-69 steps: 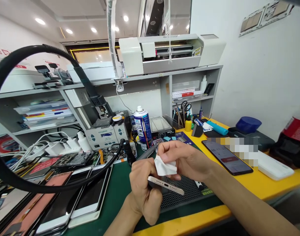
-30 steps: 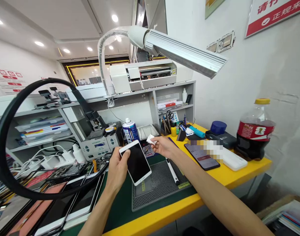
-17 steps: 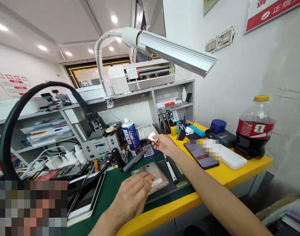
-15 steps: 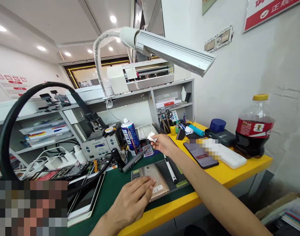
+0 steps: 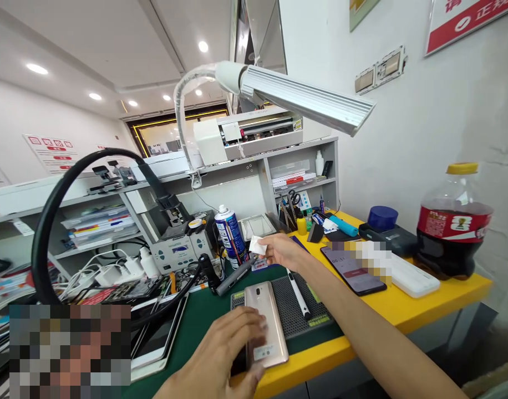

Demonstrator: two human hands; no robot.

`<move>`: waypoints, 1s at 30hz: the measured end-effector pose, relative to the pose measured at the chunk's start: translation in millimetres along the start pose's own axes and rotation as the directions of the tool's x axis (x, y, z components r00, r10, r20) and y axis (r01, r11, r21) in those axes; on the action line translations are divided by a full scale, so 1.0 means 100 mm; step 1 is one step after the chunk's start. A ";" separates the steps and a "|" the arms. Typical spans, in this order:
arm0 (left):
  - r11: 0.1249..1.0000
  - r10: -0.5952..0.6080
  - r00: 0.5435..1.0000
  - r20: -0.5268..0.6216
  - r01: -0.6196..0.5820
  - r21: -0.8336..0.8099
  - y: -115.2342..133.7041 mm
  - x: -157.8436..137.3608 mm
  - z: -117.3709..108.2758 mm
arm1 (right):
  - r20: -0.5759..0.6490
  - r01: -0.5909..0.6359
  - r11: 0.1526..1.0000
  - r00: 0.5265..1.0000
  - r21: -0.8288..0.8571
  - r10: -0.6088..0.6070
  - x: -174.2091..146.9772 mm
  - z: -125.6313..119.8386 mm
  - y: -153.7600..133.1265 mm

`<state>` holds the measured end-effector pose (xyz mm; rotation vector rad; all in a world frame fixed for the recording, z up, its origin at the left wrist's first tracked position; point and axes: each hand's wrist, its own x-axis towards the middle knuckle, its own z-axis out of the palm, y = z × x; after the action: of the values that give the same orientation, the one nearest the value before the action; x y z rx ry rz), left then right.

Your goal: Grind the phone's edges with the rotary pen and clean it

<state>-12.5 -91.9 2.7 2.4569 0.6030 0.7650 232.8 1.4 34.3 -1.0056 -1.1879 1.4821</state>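
Observation:
A gold smartphone (image 5: 274,327) lies back side up, its lower end reaching past the grey perforated mat toward the table's front edge. My left hand (image 5: 224,349) is curled over its left side, with the thumb by the bottom corner and the fingertips slightly blurred. Farther back, my right hand (image 5: 283,249) pinches a small white wipe (image 5: 258,245) between thumb and fingers, above the green work surface. A white pen-like tool (image 5: 298,295) lies on the mat (image 5: 285,291) beside the phone, below my right forearm.
Behind the hands stand a blue spray can (image 5: 230,235) and a grey pen-shaped tool (image 5: 234,277). To the right are a dark phone (image 5: 349,271), a white case (image 5: 404,271) and a cola bottle (image 5: 453,221). Tablets (image 5: 162,343) and a black hose (image 5: 46,221) occupy the left.
The gold phone has shifted toward me and turned more upright in view, with my left hand moving along its edge. My right hand still holds the wipe. The camera view has turned slightly left.

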 end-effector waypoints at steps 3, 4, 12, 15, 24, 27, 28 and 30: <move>0.951 -0.272 0.939 -0.209 0.229 -0.209 -0.05 0.21 -0.07 | 0.141 0.012 0.997 0.990 -0.083 0.000 -0.05 -0.01 -0.02; 0.919 -0.354 0.898 -0.261 0.283 -0.276 -0.08 0.31 -0.10 | 0.184 0.020 0.994 0.983 -0.109 0.000 -0.06 -0.01 -0.02; 0.616 -0.578 0.816 -0.023 0.417 -0.668 -0.37 0.84 -0.11 | 0.278 0.103 0.966 0.960 -0.237 -0.034 -0.12 0.08 -0.01; 0.574 -0.612 0.790 -0.026 0.421 -0.702 -0.47 0.84 -0.06 | 0.256 0.100 0.966 0.966 -0.237 -0.038 -0.12 0.10 0.00; 0.546 -0.628 0.771 -0.108 0.337 -0.767 -0.54 0.75 -0.09 | 0.232 0.078 0.989 0.972 -0.122 -0.048 -0.12 0.11 -0.02; 0.553 -0.604 0.787 -0.129 0.296 -0.779 -0.49 0.74 -0.12 | 0.220 0.079 0.994 0.974 -0.081 -0.060 -0.12 0.12 -0.02; 0.555 -0.594 0.793 -0.134 0.283 -0.783 -0.48 0.73 -0.13 | 0.216 0.079 0.994 0.974 -0.069 -0.062 -0.12 0.12 -0.02; 0.557 -0.576 0.805 -0.145 0.257 -0.789 -0.46 0.72 -0.15 | 0.213 0.079 0.996 0.975 -0.050 -0.067 -0.12 0.13 -0.01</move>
<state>20.3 -12.3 15.5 1.3129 0.7976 1.0403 223.1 -12.6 38.6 -0.8482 -1.4115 1.5323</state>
